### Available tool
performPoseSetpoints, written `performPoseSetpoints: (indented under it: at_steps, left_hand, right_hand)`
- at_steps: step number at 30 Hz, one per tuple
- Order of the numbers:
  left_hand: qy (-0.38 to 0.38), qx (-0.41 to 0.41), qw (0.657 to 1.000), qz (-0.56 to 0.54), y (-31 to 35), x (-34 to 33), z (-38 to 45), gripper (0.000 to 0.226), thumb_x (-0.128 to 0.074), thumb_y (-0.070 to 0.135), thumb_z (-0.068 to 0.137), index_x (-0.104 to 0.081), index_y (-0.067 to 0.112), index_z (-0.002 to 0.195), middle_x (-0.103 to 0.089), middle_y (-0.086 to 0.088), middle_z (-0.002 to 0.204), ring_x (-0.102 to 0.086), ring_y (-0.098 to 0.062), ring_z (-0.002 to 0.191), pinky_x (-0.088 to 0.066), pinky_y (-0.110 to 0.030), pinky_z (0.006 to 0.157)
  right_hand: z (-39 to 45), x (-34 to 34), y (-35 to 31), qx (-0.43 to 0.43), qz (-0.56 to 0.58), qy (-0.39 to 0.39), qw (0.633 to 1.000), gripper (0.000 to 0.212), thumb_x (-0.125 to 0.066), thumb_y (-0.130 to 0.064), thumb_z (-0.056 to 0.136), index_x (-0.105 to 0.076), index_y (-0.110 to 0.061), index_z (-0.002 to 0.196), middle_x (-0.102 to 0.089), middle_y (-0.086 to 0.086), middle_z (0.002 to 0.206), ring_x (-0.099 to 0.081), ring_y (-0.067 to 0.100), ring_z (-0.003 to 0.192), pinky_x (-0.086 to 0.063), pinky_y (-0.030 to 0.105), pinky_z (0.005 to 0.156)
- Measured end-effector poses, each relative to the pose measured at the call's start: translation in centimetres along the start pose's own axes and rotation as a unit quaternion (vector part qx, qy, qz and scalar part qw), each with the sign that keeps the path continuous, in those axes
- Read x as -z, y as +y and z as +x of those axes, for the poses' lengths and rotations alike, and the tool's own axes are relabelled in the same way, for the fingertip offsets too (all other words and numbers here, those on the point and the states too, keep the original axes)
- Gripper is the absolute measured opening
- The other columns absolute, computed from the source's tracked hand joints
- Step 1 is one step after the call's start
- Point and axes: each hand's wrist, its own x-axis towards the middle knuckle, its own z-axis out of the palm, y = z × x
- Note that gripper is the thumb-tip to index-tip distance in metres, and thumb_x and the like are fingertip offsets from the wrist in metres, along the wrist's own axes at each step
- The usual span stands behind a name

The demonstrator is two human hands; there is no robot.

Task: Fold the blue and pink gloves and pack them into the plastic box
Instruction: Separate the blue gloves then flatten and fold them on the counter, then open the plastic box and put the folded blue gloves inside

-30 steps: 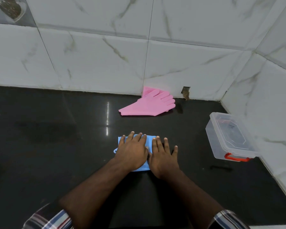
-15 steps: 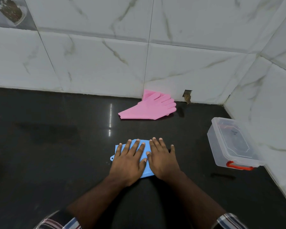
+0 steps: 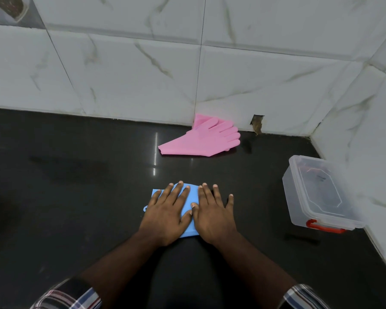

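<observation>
Along the lower left edge of the frame a plaid sleeve (image 3: 69,296) shows, and from it the forearm runs up to the left hand (image 3: 166,216), which lies flat, palm down, fingers spread, on the blue glove (image 3: 191,198) a little below the middle of the frame. The glove is folded into a compact flat shape on the black worktop (image 3: 65,197), and only its edges and a strip between the hands show. Just beside it, thumbs touching, the right hand (image 3: 214,216) also presses flat with spread fingers, its outer fingers reaching past the glove onto the worktop; neither hand's grip closes on anything. Above them, right of centre, the pink glove (image 3: 201,142) lies unfolded and flat, its fingers pointing right and its far edge touching the marbled tile wall (image 3: 120,63). To its right is a small chipped hole (image 3: 257,123) at the wall's foot. At the right edge the clear plastic box (image 3: 316,195) stands with its lid on and a red latch (image 3: 324,228) at its near end.
</observation>
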Motion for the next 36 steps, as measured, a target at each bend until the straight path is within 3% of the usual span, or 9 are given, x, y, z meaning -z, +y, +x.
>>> performPoseSetpoints:
  at_steps: [6, 10, 14, 17, 20, 22, 24, 28, 36]
  left_hand:
    - [-0.073, 0.002, 0.997, -0.001, 0.1, 1.6, 0.3, 0.086, -0.003, 0.068, 0.086, -0.011, 0.026, 0.160, -0.006, 0.004, 0.168, -0.006, -0.018, 0.154, -0.007, -0.042, 0.123]
    - [-0.133, 0.008, 0.991, 0.005, 0.3, 4.5, 2.2, 0.086, -0.035, 0.074, 0.087, -0.015, 0.031, 0.158, -0.019, 0.008, 0.165, -0.015, -0.020, 0.152, -0.018, -0.044, 0.120]
    - [-0.085, 0.005, 0.996, -0.009, 2.9, 5.7, 3.8, 0.078, -0.048, 0.064, 0.086, -0.028, 0.031, 0.154, -0.035, 0.008, 0.158, -0.024, -0.020, 0.149, -0.023, -0.044, 0.119]
    - [-0.031, -0.006, 0.999, -0.040, 6.4, 5.6, 4.5, 0.067, -0.041, 0.046, 0.082, -0.044, 0.028, 0.146, -0.050, 0.007, 0.148, -0.038, -0.020, 0.142, -0.029, -0.041, 0.116]
    - [0.027, -0.013, 0.985, -0.167, 10.2, 5.5, 5.6, 0.060, -0.040, 0.029, 0.078, -0.059, 0.018, 0.134, -0.065, -0.002, 0.132, -0.057, -0.024, 0.125, -0.043, -0.040, 0.106]
    - [0.030, -0.006, 0.963, -0.267, 12.5, 5.9, 6.3, 0.054, -0.047, 0.018, 0.083, -0.057, 0.014, 0.136, -0.064, -0.003, 0.134, -0.058, -0.022, 0.124, -0.043, -0.034, 0.107]
    - [0.008, 0.021, 0.941, -0.338, 14.7, 6.5, 7.1, 0.050, -0.055, 0.010, 0.091, -0.052, 0.013, 0.141, -0.060, -0.002, 0.138, -0.056, -0.018, 0.126, -0.039, -0.026, 0.108]
    - [-0.060, 0.075, 0.904, -0.416, 18.5, 6.7, 8.5, 0.051, -0.061, 0.024, 0.096, -0.047, 0.020, 0.145, -0.060, 0.004, 0.132, -0.058, -0.012, 0.119, -0.043, -0.024, 0.102]
    - [-0.135, 0.061, 0.894, -0.423, 24.6, 6.5, 10.4, 0.060, -0.060, 0.033, 0.096, -0.038, 0.022, 0.151, -0.055, 0.002, 0.142, -0.055, -0.014, 0.126, -0.044, -0.030, 0.105]
  right_hand:
    - [0.3, 1.0, 0.1, 0.002, 0.029, -0.059, 0.998, 0.066, -0.007, -0.050, 0.098, -0.002, -0.019, 0.156, 0.001, -0.004, 0.165, 0.005, 0.022, 0.151, 0.001, 0.065, 0.115]
    - [0.5, 3.2, 0.8, 0.018, 0.043, -0.106, 0.993, 0.066, -0.024, -0.048, 0.102, -0.002, -0.019, 0.156, 0.004, -0.005, 0.165, 0.007, 0.023, 0.151, 0.000, 0.065, 0.116]
    - [0.1, 4.8, 2.2, 0.028, 0.053, -0.083, 0.995, 0.062, -0.033, -0.039, 0.102, -0.010, -0.017, 0.156, -0.005, -0.003, 0.165, 0.001, 0.021, 0.152, -0.006, 0.062, 0.117]
    - [-0.4, 6.0, 3.8, 0.021, 0.078, -0.073, 0.994, 0.061, -0.037, -0.028, 0.099, -0.017, -0.017, 0.155, -0.014, -0.001, 0.164, -0.006, 0.020, 0.151, -0.009, 0.059, 0.119]
    - [-1.3, 8.2, 5.9, 0.013, 0.121, -0.028, 0.992, 0.061, -0.042, -0.018, 0.091, -0.029, -0.017, 0.151, -0.027, 0.001, 0.160, -0.017, 0.021, 0.149, -0.018, 0.054, 0.118]
    - [-1.6, 10.1, 7.9, 0.000, 0.153, 0.016, 0.988, 0.057, -0.047, -0.016, 0.090, -0.040, -0.017, 0.146, -0.036, 0.002, 0.156, -0.027, 0.021, 0.146, -0.024, 0.048, 0.119]
    - [-2.0, 12.0, 10.7, -0.036, 0.190, 0.060, 0.979, 0.056, -0.055, -0.017, 0.089, -0.045, -0.018, 0.144, -0.043, 0.003, 0.152, -0.035, 0.018, 0.143, -0.027, 0.041, 0.119]
    - [-2.9, 14.8, 17.2, -0.169, 0.236, 0.121, 0.949, 0.053, -0.060, -0.020, 0.089, -0.049, -0.019, 0.141, -0.056, 0.003, 0.139, -0.054, 0.022, 0.125, -0.043, 0.042, 0.106]
    - [-4.0, 15.0, 24.6, -0.306, 0.227, 0.137, 0.914, 0.055, -0.065, -0.030, 0.087, -0.049, -0.015, 0.137, -0.055, 0.011, 0.135, -0.057, 0.032, 0.118, -0.047, 0.048, 0.098]
